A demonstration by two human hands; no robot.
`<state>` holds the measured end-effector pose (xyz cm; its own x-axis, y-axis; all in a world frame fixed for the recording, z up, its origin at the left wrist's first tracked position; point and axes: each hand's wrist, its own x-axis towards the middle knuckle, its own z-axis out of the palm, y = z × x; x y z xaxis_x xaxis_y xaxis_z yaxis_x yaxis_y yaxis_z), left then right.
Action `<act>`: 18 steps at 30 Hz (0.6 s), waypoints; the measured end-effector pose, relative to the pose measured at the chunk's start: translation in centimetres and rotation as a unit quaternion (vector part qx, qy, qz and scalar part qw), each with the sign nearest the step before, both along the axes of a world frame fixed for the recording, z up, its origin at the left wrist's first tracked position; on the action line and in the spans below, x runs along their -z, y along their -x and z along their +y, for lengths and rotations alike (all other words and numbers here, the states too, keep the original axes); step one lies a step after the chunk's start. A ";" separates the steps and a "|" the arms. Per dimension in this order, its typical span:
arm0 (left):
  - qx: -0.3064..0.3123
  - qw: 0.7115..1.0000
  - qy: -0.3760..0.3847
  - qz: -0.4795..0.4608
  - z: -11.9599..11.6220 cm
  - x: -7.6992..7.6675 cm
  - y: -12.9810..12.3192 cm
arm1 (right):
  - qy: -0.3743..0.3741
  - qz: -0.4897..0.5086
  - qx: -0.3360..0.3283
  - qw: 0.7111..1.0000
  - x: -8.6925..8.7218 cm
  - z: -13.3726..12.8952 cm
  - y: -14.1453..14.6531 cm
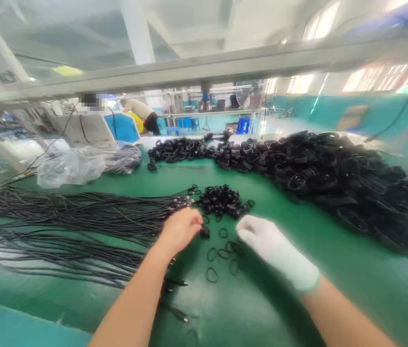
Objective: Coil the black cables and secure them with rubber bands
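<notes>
My bare left hand [183, 227] is closed in a pinch beside the plug ends of the black cables. A small black piece [204, 232] shows at its fingertips; its exact kind is too blurred to tell. My right hand [262, 236], in a white glove, is curled closed over the table, and whatever lies inside its fingers is hidden. Between the hands lie several loose black rubber bands [223, 253]. Just beyond them is a heap of small black parts [223, 200]. Long black cables [81, 209] stretch away to the left, plugs toward me.
Coiled black cables [319, 168] are piled along the right and back of the green table [258, 308]. Clear plastic bags [77, 166] lie at the back left. A metal beam [189, 72] crosses above. A person [141, 115] bends over in the background.
</notes>
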<state>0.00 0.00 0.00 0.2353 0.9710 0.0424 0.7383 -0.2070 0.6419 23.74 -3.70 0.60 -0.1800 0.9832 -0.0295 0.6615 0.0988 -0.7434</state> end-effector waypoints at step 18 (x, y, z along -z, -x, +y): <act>-0.019 0.978 0.062 -0.197 0.5 1.6 -1.2 | 0.132 0.408 0.036 0.903 3.5 1.1 3.4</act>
<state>1.18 0.47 -1.59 0.1885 0.9821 0.0034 0.4341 -0.0865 0.8967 20.33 -2.60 -2.85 -0.1834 0.9715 -0.1501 -0.1190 -0.1735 -0.9776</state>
